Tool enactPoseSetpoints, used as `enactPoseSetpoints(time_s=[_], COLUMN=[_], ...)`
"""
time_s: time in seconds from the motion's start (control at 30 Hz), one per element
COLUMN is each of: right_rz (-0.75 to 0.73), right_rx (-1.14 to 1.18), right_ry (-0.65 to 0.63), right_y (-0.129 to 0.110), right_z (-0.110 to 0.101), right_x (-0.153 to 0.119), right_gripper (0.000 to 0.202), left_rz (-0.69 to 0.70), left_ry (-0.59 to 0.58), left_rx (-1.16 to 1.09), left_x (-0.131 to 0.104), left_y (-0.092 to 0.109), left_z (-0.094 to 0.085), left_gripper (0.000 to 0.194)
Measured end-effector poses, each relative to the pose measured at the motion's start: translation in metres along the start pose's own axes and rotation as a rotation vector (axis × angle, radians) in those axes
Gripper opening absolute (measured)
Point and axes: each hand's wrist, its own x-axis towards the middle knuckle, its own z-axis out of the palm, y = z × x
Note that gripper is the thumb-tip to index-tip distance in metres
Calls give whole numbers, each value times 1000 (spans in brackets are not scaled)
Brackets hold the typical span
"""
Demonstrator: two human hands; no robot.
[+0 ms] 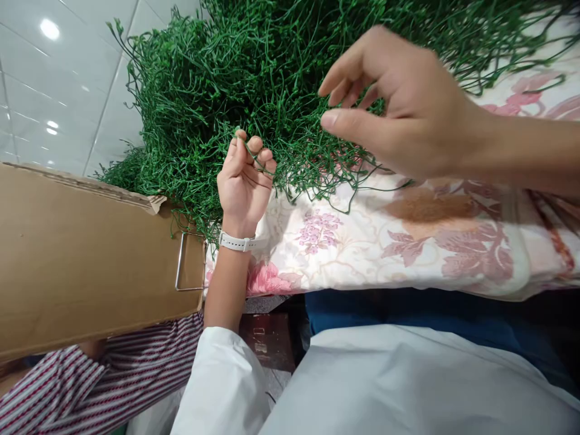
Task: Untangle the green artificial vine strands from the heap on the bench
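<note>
A large heap of thin green plastic-looking stems with small buds [272, 72] covers the back of the cloth-topped surface. My left hand [247, 181], palm up and with a white band at the wrist, is at the heap's front edge. Its thumb and forefinger pinch a short green stem [251, 151] that crosses the curled fingers. To the right, my right hand [394, 109] hovers above the front of the heap, slightly blurred. Its fingers are bent and stand apart from the thumb, with nothing visible between them.
A floral cloth [317, 260] covers the surface before me, with loose stems along the heap's edge. At left stands a cardboard panel [90, 254] beside a metal wire loop [180, 263]. Below it shows another person's striped clothing [149, 362]. A white tiled wall [54, 90] rises behind.
</note>
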Motion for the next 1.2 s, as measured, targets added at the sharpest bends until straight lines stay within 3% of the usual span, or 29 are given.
enactPoseSetpoints(time_s=[0.07, 0.17, 0.3, 0.47, 0.57, 0.77, 0.87, 1.03, 1.2], right_rz=[-42, -144, -271, -270, -241, -227, -297, -486, -501], right_rx=[32, 58, 58, 40, 27, 44, -59, -326, -301], right_ry=[-97, -237, -319, -329, -363, -528, -586, -539, -578], right_y=[4, 11, 15, 12, 10, 5, 8, 9, 2], right_z=[6, 13, 19, 22, 22, 20, 25, 35, 35], right_x=[-4, -9, -14, -17, -17, -13, -16, -23, -24], right_gripper=[27, 42, 56, 43, 37, 37, 35, 20, 20], left_rz=[10, 68, 188, 247, 198, 156, 113, 27, 74], left_ry=[-2, -122, -221, -257, -303, -400, -469, -603, -702], left_rx=[50, 82, 182, 261, 225, 188, 221, 384, 459], left_x=[-1, -4, -5, -6, -8, -8, -8, -14, -21], left_y=[-3, -9, -18, -26, -28, -28, -28, -17, -3], left_z=[0, -2, -6, -9, -8, -4, -6, -13, -10], left_gripper=[35, 21, 8, 6, 9, 8, 12, 25, 26])
